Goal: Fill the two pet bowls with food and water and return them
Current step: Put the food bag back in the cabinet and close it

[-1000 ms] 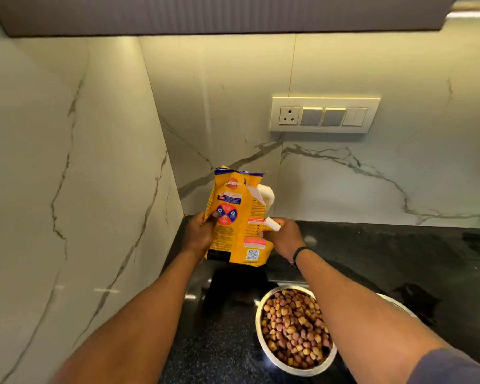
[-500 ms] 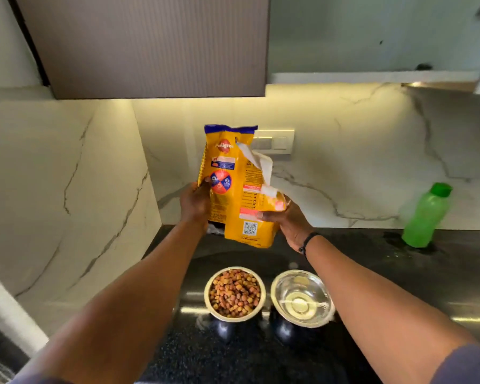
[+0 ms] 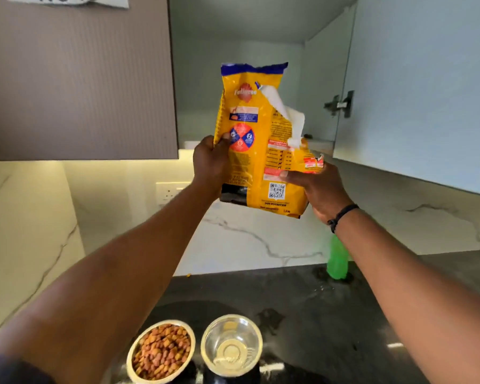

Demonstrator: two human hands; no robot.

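- Marble-veined wall panels (image 3: 25, 231) line the kitchen corner, lit from under the wall cupboards, with a white socket plate (image 3: 168, 191) partly hidden behind the left forearm.
- Overhead, a wall cupboard (image 3: 233, 79) stands open; its pale door (image 3: 427, 92) is swung out to the right with a metal hinge (image 3: 341, 103) showing, and a closed brown ribbed door (image 3: 78, 79) hangs to its left.
- Below runs the dark speckled worktop (image 3: 302, 300), with a few wet marks on it.
- Raised in front of the open cupboard is a yellow dog-food bag (image 3: 257, 145) with a blue top edge, upright, its upper right side torn so the white lining shows.
- Left hand (image 3: 209, 162) is closed on the bag's left edge, thumb pressed across the printed front.
- Right hand (image 3: 313, 187) grips the bag's lower right corner, fingers (image 3: 290, 177) wrapped onto the front; a dark band (image 3: 341, 216) circles that wrist.
- A green plastic bottle (image 3: 337, 259) stands on the worktop near the wall, partly hidden by the right forearm.
- At the near edge of the worktop sit the two pet bowls side by side, almost touching: the left steel bowl (image 3: 161, 351) is full of brown kibble.
- Just right of it, the second steel bowl (image 3: 231, 342) shows its shiny bottom; whether it holds water cannot be told.
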